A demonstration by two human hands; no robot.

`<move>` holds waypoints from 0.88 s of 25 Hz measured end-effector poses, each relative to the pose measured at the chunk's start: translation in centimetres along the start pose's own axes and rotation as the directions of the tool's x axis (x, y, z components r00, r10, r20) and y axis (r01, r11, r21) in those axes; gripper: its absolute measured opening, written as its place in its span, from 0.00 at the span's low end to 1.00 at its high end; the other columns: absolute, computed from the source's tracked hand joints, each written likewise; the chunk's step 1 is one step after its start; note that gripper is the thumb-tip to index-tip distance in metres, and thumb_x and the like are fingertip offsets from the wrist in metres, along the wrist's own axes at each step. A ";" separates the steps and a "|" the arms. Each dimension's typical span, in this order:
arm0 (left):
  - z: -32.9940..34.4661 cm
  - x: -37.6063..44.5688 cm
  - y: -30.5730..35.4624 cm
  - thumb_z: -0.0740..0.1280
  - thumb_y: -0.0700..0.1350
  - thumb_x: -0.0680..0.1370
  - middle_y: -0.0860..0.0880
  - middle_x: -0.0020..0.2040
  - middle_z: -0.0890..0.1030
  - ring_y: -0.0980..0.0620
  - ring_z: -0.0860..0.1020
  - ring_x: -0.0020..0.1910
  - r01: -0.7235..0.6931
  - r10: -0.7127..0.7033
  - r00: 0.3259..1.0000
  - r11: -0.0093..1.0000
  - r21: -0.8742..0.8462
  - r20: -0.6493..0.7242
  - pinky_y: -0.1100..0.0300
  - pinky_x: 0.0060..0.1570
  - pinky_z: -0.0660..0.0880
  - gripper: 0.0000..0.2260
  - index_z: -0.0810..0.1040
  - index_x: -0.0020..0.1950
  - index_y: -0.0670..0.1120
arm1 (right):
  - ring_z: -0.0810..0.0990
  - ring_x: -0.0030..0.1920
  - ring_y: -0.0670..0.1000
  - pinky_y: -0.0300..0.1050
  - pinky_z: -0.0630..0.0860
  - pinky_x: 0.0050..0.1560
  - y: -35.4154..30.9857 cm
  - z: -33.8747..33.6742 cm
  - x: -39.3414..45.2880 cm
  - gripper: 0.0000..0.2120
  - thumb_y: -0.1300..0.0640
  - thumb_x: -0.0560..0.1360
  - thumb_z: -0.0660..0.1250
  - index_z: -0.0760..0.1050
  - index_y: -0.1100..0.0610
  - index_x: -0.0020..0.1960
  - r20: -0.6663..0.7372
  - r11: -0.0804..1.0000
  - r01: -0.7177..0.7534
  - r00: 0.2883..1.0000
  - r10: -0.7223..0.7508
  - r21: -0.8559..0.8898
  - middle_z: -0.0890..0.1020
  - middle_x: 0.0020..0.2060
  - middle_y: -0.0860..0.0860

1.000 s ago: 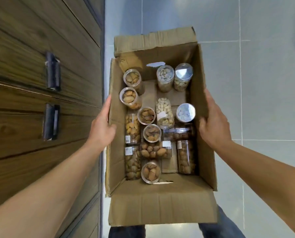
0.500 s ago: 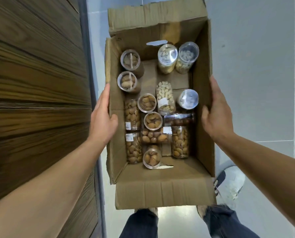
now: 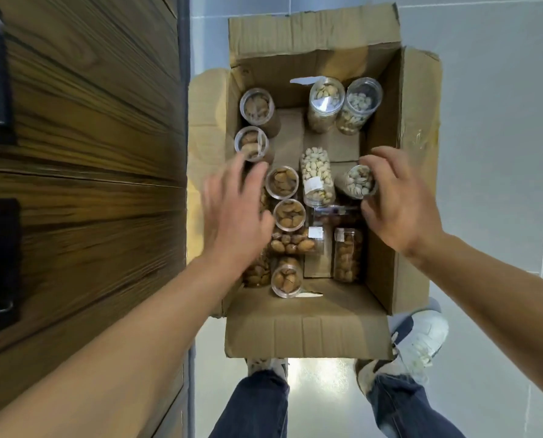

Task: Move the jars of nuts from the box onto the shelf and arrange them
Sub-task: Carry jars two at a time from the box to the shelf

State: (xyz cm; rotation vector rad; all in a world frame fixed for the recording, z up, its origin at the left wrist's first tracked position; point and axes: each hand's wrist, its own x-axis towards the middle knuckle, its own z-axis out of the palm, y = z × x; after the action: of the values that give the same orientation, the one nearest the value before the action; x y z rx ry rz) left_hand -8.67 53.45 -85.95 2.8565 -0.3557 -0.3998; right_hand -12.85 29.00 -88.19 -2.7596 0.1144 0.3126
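Presently, from left to right: wood-grain cabinet front (image 3: 80, 153) with dark handles, no shelf in view. Left hand (image 3: 235, 213), motion-blurred, fingers spread wide over the left column of jars, holding nothing; whether it touches a lid cannot be told. Cardboard box (image 3: 402, 172), flaps open, standing on the tiled floor (image 3: 491, 121) just beside the cabinet, all jars inside it. Almond jars: two upright at the far left (image 3: 256, 106), two more upright mid-box (image 3: 281, 182), several lying on their sides near the front (image 3: 292, 243). Pistachio jars: one lying flat in the centre (image 3: 317, 177), two upright at the back (image 3: 326, 102), one upright at the right (image 3: 359, 181). Right hand (image 3: 399, 203), fingers and thumb curled around that right-hand pistachio jar; a closed hold cannot be confirmed, since the fingertips appear at the lid's edge rather than clamped. Handling, as judged: clear plastic cylinders, rigid, smooth and likely slippery, moderately light, contents loose and rattling; best taken around the body below the lid, with the lid not trusted to bear weight. Lying jars may roll once neighbours are lifted. Labels: small white stickers on several jars, print too small to read; no brand legible. Person's jeans and sneakers (image 3: 421, 339) show below the box.
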 end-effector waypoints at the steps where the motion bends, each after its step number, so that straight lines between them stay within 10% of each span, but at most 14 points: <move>1: 0.9 -0.2 1.5 0.71 0.47 0.71 0.47 0.74 0.61 0.45 0.59 0.73 -0.099 0.099 0.995 0.995 -0.013 0.023 0.42 0.73 0.55 0.32 0.63 0.72 0.52 | 0.71 0.62 0.59 0.53 0.73 0.57 -0.4 0.4 0.7 0.33 0.61 0.69 0.73 0.66 0.58 0.71 0.069 0.998 0.052 0.996 -0.050 -0.025 0.68 0.69 0.56; 9: 12.6 5.1 4.9 0.70 0.62 0.69 0.47 0.74 0.62 0.44 0.55 0.75 -0.116 0.081 0.984 0.968 0.221 0.161 0.36 0.72 0.46 0.39 0.59 0.74 0.50 | 0.65 0.65 0.62 0.54 0.65 0.63 0.2 6.7 5.3 0.27 0.52 0.76 0.64 0.60 0.56 0.71 0.385 0.834 0.159 0.921 0.068 -0.528 0.67 0.66 0.56; 22: 10.7 12.0 3.1 0.59 0.53 0.80 0.54 0.65 0.77 0.48 0.71 0.63 -0.057 0.057 0.998 0.998 0.008 -0.024 0.43 0.70 0.54 0.20 0.67 0.73 0.57 | 0.70 0.55 0.58 0.51 0.63 0.53 0.7 3.5 7.0 0.19 0.55 0.73 0.64 0.65 0.54 0.63 0.290 0.837 0.187 0.956 -0.035 -0.515 0.73 0.56 0.53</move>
State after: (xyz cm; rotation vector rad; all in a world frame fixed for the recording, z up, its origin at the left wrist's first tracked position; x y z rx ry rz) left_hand -1.24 45.18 -98.02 2.8479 -0.4336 -0.3541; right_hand -6.82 29.34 -93.20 -3.2167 -0.2471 0.7939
